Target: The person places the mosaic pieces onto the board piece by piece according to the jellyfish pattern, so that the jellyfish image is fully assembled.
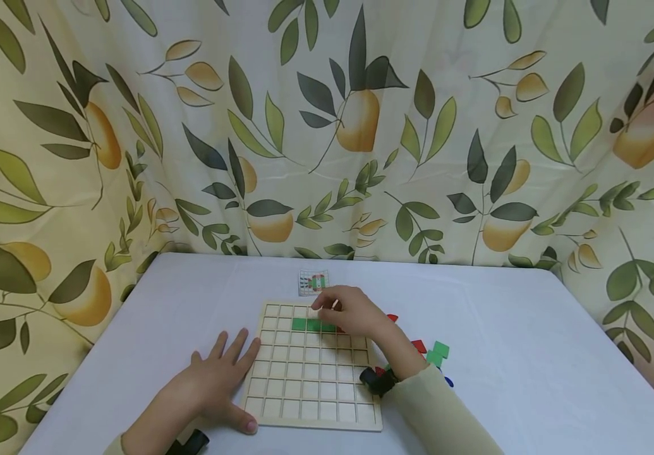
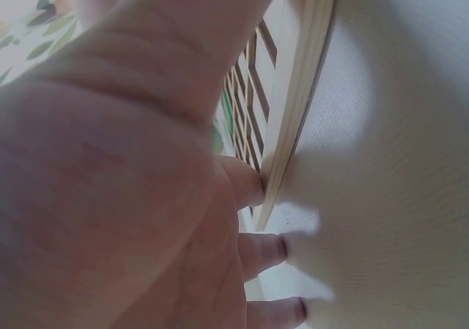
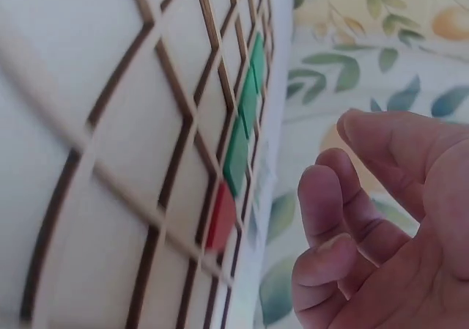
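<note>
The wooden grid board (image 1: 304, 425) lies on the white table. My left hand (image 1: 210, 385) is spread along its left edge, thumb at the near corner. In the left wrist view, the fingers of my left hand (image 2: 260, 252) are by the board's rim (image 2: 300, 87). Above the board's far right part is my right hand (image 1: 352, 313), fingers loosely bent. The right wrist view shows nothing in my right hand (image 3: 374, 219). A row of green squares (image 3: 250, 105) sits in the grid cells, with a red piece (image 3: 221, 217) at its end, partly hidden in the head view.
A small printed card (image 1: 311, 282) lies beyond the board's far edge. Right of the board are loose green squares (image 1: 441, 349), red pieces (image 1: 419, 346) and a blue piece (image 1: 448, 382), some partly hidden by my right arm. A leaf-patterned curtain (image 1: 327, 189) hangs behind the table.
</note>
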The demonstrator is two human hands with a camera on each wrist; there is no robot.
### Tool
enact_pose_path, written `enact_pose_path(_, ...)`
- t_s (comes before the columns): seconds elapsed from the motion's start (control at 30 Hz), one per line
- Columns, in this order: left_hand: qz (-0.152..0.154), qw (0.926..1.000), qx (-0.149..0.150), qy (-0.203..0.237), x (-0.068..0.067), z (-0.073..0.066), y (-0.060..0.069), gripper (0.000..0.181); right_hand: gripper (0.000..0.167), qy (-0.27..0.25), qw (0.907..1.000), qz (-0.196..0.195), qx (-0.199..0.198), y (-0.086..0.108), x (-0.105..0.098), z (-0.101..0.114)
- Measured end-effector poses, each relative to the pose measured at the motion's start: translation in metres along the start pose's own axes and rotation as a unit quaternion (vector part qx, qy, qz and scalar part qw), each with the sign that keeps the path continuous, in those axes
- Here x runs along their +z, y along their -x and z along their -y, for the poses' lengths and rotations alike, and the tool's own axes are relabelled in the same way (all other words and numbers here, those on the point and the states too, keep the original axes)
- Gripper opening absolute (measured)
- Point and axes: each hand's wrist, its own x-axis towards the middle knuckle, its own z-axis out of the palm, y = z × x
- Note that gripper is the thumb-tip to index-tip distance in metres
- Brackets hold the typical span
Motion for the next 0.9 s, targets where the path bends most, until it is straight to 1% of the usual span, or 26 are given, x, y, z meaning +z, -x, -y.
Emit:
enact_pose_path(0.17, -0.001, 1.0000, 0.001, 0.000, 0.001, 0.000, 0.000, 0.136, 0.014, -0.016, 0.9989, -0.033, 0.029, 0.017, -0.013, -0.010)
enact_pose_path(0.27, -0.002, 1.0000, 0.000, -0.001, 0.001, 0.001, -0.001, 0.137, 0.013, -0.022, 0.9968, -0.053, 0.056, 0.027, -0.021, -0.015)
enact_pose_path(0.4, 0.001, 1.0000, 0.000, 0.000, 0.002, 0.002, -0.002, 0.137, 0.013, -0.024, 0.9932, -0.070, 0.090, 0.039, -0.031, -0.026)
enact_pose_path(0.53, 0.003, 1.0000, 0.000, 0.001, 0.001, 0.002, -0.003, 0.137, 0.017, -0.031, 0.9901, -0.085, 0.107, 0.046, -0.040, -0.039)
enact_pose_path(0.7, 0.006, 1.0000, -0.002, 0.000, 0.001, 0.002, -0.004, 0.137, 0.024, -0.032, 0.9860, -0.098, 0.131, 0.055, -0.053, -0.056)
enact_pose_path(0.9, 0.004, 1.0000, -0.001, -0.003, 0.001, 0.002, -0.003, 0.137, 0.026, -0.017, 0.9838, -0.094, 0.152, 0.063, -0.066, -0.072)
